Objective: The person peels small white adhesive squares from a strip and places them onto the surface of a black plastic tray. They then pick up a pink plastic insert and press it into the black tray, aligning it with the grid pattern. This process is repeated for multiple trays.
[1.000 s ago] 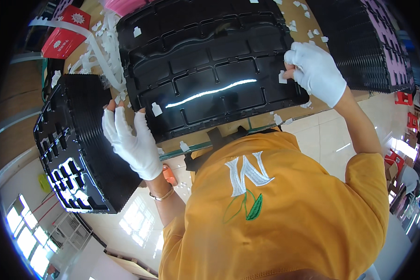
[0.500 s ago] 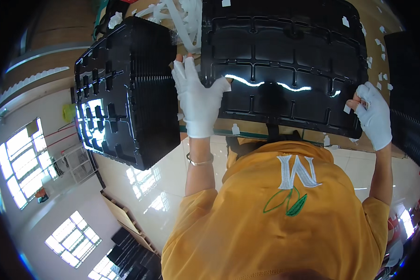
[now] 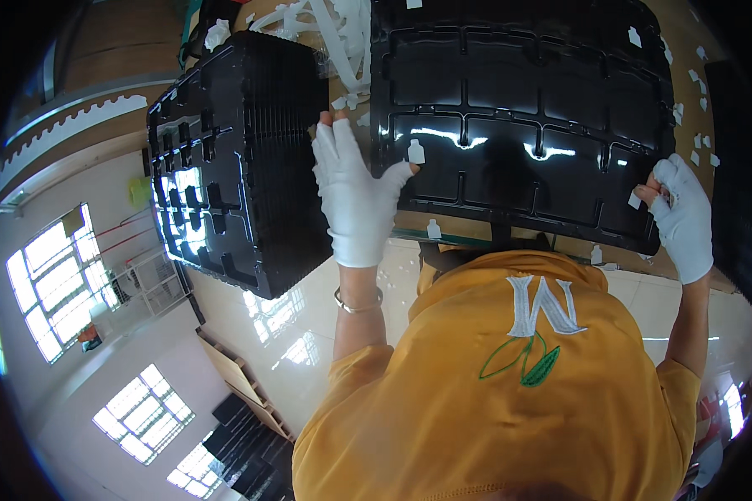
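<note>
A wide black plastic tray sheet [image 3: 518, 200] with moulded ridges lies in front of me. My left hand [image 3: 358, 188], in a white fingerless-tip glove, is open beside its left edge, fingers spread and thumb reaching over the sheet. Just above that thumb tip, a white bottle-shaped paper piece [image 3: 416, 151] lies on the sheet. At the right edge, my gloved right hand [image 3: 683, 215] is closed, thumb and fingertips pinching a small white paper piece [image 3: 635, 200] against or just over the tray. Whether it touches the surface cannot be told.
A tall stack of black trays [image 3: 251, 159] stands at the left, close to my left fingers. White strips [image 3: 338, 46] lie behind it. Several white paper scraps [image 3: 700, 88] dot the brown table on the right, beside more black trays [image 3: 739, 184].
The whole view has shifted slightly. My left thumb has come off the white paper piece, which now shows whole on the tray. My right hand keeps its pinch at the right edge.
</note>
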Available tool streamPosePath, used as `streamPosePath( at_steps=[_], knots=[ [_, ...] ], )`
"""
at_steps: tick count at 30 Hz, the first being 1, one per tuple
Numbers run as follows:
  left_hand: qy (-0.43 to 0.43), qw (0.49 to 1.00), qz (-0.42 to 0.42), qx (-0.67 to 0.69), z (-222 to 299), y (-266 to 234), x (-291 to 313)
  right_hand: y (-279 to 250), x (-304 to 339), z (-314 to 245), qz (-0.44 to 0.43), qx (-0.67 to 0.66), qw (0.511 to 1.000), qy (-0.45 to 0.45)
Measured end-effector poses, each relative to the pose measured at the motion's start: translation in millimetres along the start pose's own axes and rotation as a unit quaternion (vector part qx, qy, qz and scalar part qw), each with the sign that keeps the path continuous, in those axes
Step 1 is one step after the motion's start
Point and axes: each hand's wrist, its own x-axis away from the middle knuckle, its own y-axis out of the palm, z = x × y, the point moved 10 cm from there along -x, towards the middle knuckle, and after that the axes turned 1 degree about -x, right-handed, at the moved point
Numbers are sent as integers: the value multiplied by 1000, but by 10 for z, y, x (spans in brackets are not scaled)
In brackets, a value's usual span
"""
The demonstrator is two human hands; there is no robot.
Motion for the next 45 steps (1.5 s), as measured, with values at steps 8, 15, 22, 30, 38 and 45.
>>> streamPosePath(
  at_steps=[8,15,22,30,38,45],
  knots=[
    [9,1000,0,5,79,55,-216,2,-1,15,-41,13,999,14],
    [3,997,7,81,37,112,-241,-341,70,-208,89,74,989,-89],
    [43,995,93,16,293,-175,-113,-149,413,-613,51,321,913,-246],
    [85,992,88,43,381,-318,65,-142,253,-428,110,346,916,-169],
    [112,992,34,47,306,-74,-22,-320,115,-338,126,236,937,-225],
    [103,993,-47,30,327,56,-114,-342,72,-375,136,191,935,-267]
  ],
)
